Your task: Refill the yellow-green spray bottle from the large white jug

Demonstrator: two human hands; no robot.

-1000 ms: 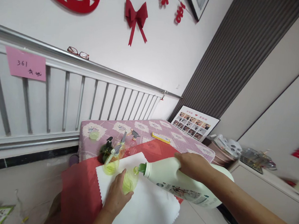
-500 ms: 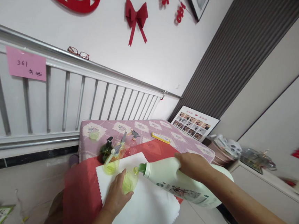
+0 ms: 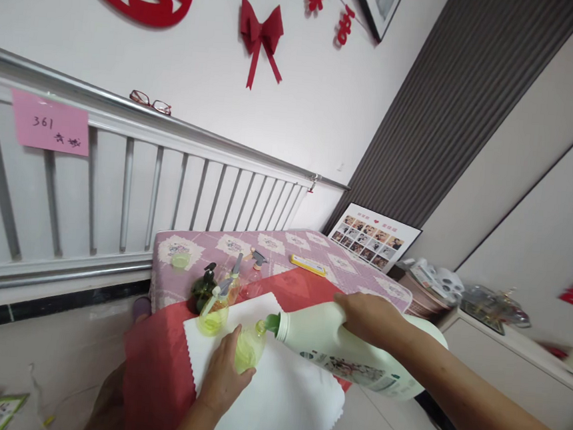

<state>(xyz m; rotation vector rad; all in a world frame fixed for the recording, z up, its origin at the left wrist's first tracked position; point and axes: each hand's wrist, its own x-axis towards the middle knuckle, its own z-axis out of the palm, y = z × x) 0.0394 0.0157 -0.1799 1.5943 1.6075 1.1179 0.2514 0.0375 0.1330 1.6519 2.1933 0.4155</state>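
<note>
My left hand (image 3: 225, 375) is closed around a small clear yellow bottle (image 3: 249, 350) without its top, standing on a white scallop-edged cloth (image 3: 290, 403). In my right hand (image 3: 370, 318) is a large pale green detergent jug (image 3: 324, 352), gripped by its handle and tipped to the left. Its green spout (image 3: 272, 322) meets the mouth of the yellow bottle; whether liquid flows is too small to tell. Beside my left hand stand a yellow spray bottle (image 3: 213, 321), a dark green pump bottle (image 3: 203, 291) and a pink clear spray bottle (image 3: 253, 280).
A red cloth (image 3: 153, 364) lies under the white one, over a purple patterned table cover (image 3: 264, 240). A yellow-and-white box (image 3: 308, 264) and a small greenish dish (image 3: 181, 260) rest on it. A white radiator (image 3: 138, 189) runs behind; a photo board (image 3: 375, 236) leans at the back.
</note>
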